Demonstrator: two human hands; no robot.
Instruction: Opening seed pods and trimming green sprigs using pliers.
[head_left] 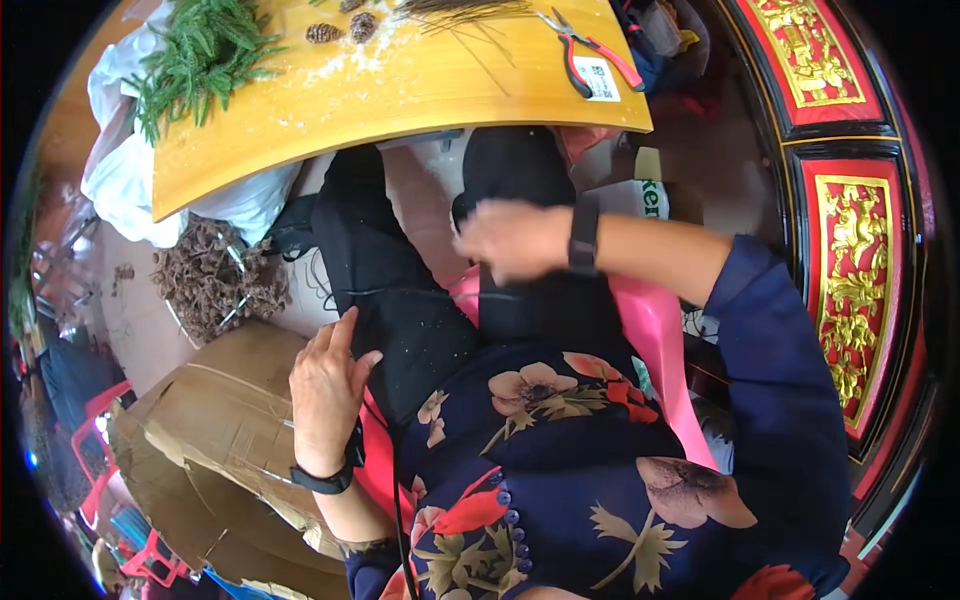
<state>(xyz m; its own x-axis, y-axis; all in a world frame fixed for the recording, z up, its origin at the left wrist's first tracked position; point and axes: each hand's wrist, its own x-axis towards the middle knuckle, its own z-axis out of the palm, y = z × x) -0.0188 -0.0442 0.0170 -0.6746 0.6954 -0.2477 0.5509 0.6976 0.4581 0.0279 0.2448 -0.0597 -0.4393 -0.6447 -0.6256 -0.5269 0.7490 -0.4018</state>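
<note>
The left hand [326, 385] was held just beside the left thigh of the black trousers [400, 335], palm turned inward, its fingers stretched out and its thumb spread apart from them; whether the cloth was touched could not be told. The right hand [518, 240] was held over the right thigh and was blurred, so whether its fingers were together, apart or clamped on something could not be told. A band [325, 482] was worn on the left wrist and a watch [583, 235] on the right. The trousers were spread across the lap, below the near edge of the table [420, 110], and were specked with pale bits. What looked like a thin strand [385, 291] was laid across the thighs, too faint to be identified

On the table, greenery [205, 60] was heaped at the left corner and partly draped over the edge. Cones [362, 27] were grouped near the middle, with white flakes [345, 62] scattered around them, and dark stems [465, 8] were bunched at the far side. Red-handled pliers [571, 50] were laid near the right edge, partly over a white label [602, 82]. On the floor at the left, a brown heap [215, 280] was placed near a white bag [130, 195], with torn cardboard [225, 395] set nearer the left arm
</note>
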